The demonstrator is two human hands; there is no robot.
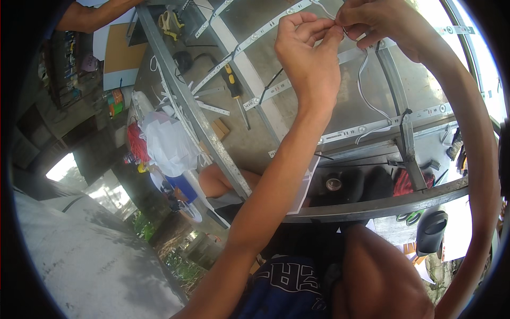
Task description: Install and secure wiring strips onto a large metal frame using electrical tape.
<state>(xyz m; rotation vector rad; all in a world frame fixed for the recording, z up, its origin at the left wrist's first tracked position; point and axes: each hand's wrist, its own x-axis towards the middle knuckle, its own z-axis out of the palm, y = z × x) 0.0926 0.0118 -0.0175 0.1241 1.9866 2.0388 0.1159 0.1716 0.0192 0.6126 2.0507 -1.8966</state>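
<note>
Head view shows two bare hands up high, above a metal frame (382, 206). The left hand (309, 59) has its thumb and finger tips pinched close, and the right hand (374, 24) is pinched too, tips touching at the same spot. They have hold of a thin white wire (360, 80), but the fingers hide the bit right between them. Some of the wire hangs below the right hand, in a loose bend, down to a white strip (425, 113) with round lights on it. More strips cross the frame, tied on with black ties (273, 78). Tiny marks are printed on them, too small to read. A dark blue cloth (289, 284) at the lap has big pale-edged letters, partly lost in the folds. Left of the hands lies a screwdriver (230, 80) with a yellow and black handle, near yellow cutters (169, 25). A white bag (169, 142) sits beyond the frame's left bar. Green scissors (411, 217) lie at the lower right, near a black sandal (431, 233). Someone else's arm (101, 16) reaches in at the top left.
</note>
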